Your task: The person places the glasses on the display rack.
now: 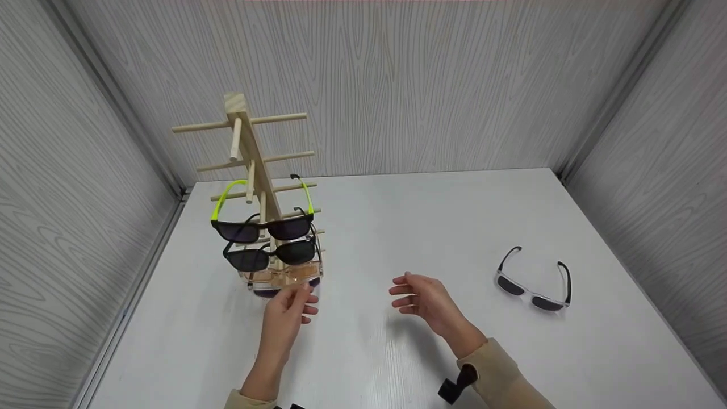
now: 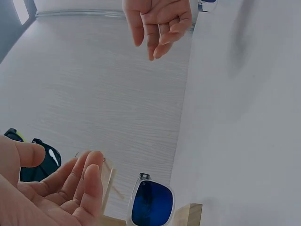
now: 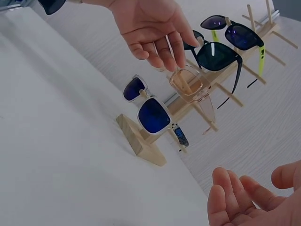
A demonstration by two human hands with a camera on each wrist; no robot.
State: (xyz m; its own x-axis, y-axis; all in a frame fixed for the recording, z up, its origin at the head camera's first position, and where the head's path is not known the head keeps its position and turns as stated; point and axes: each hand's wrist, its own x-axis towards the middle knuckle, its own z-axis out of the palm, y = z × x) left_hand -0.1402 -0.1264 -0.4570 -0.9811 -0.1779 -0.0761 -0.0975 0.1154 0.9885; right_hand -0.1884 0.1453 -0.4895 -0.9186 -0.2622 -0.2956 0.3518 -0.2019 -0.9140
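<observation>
A wooden sunglasses rack [image 1: 258, 170] with side pegs carries several pairs. Highest sit black sunglasses with yellow-green temples [image 1: 289, 229]; below come black sunglasses [image 1: 298, 253], then glasses with clear peach frames [image 3: 188, 84]. Lowest are clear-framed sunglasses with blue lenses [image 3: 154, 116]. My left hand [image 1: 289, 309] is in front of the lower pairs, fingers loosely bent, holding nothing; whether it touches a frame I cannot tell. Out to the right, my right hand [image 1: 426, 301] hovers above the table with relaxed fingers and nothing in it.
Clear-framed sunglasses with dark lenses and black temple tips [image 1: 531, 292] lie unfolded on the white table [image 1: 386, 227] at the right. Grey wood-grain panels [image 1: 369, 85] stand behind and at both sides. Bare pegs [image 1: 284, 118] stick out from the rack's upper part.
</observation>
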